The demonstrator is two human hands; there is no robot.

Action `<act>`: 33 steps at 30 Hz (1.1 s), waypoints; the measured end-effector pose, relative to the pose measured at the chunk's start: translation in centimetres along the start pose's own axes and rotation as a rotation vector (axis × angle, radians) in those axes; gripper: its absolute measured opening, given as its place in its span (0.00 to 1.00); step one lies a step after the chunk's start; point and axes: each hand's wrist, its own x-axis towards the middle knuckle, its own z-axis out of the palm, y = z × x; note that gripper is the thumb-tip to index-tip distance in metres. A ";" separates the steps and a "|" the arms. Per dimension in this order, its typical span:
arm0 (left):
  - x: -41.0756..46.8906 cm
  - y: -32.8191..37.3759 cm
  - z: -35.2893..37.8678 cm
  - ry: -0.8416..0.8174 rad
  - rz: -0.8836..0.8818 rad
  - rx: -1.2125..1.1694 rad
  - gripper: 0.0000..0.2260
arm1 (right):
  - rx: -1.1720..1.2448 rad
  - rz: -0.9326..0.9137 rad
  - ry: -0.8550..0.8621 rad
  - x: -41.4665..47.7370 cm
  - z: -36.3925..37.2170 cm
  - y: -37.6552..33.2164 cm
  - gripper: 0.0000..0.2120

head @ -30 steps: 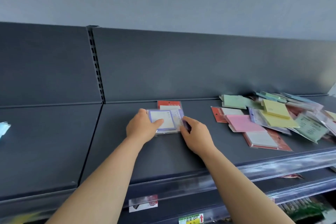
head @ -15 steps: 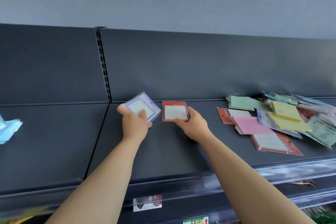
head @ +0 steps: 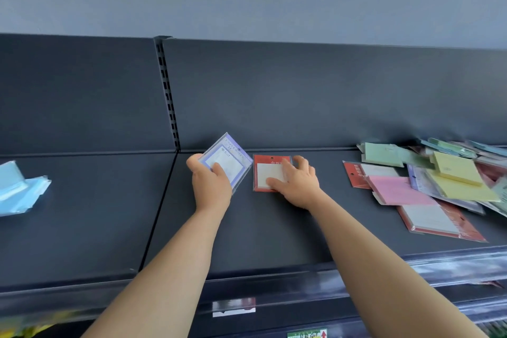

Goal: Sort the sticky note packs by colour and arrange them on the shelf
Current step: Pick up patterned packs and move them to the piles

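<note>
Two packs are in play at the middle of the shelf [head: 247, 241]. Our left hand [head: 211, 186] pinches a purple-bordered pack [head: 227, 158] by its near corner, thumb on the face and fingers beneath. It holds the pack tilted and raised off the shelf, near the slotted upright [head: 168, 96]. Our right hand [head: 296, 181] lies on a red pack [head: 263, 173] that sits flat just beside it. Its fingers are spread over the pack's face and far corner, pressing rather than lifting as far as we can tell.

We judge the sorting barely begun. A few blue packs [head: 16, 189] sit apart further left on the shelf. A mixed heap [head: 439, 181] of red, pink, yellow, green and purple packs lies jumbled on the right, well apart from our hands. Separating that heap into colour groups is what remains, and that is most of the job.
</note>
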 end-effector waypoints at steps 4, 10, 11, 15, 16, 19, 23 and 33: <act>0.1 -0.2 -0.2 -0.012 -0.022 0.003 0.08 | -0.070 -0.022 -0.086 0.2 -0.4 0.0 0.34; 0.0 -0.4 -0.5 -0.183 -0.001 0.034 0.11 | -0.009 0.117 -0.041 -1.0 -0.5 -0.1 0.48; 0.1 -0.6 -0.6 -0.211 -0.016 0.019 0.11 | 0.002 0.122 -0.033 -1.1 -0.6 -0.2 0.50; 0.4 -0.4 -1.3 -0.289 -0.062 -0.012 0.12 | 0.176 0.078 0.017 -1.9 -1.0 0.0 0.50; 0.4 -0.3 -1.4 -0.304 -0.055 -0.007 0.13 | 0.265 0.061 0.032 -2.1 -0.9 0.1 0.51; 0.3 -0.3 -1.5 -0.342 -0.009 0.022 0.13 | 0.498 0.009 0.085 -3.0 -0.6 -0.2 0.50; 0.2 -0.3 -1.6 -0.318 -0.004 -0.016 0.12 | 0.597 0.011 0.158 -3.6 -0.2 -1.6 0.41; -0.2 1.0 -4.5 -0.257 -0.176 -0.207 0.12 | 0.809 -0.016 0.170 -4.3 -1.0 -3.5 0.38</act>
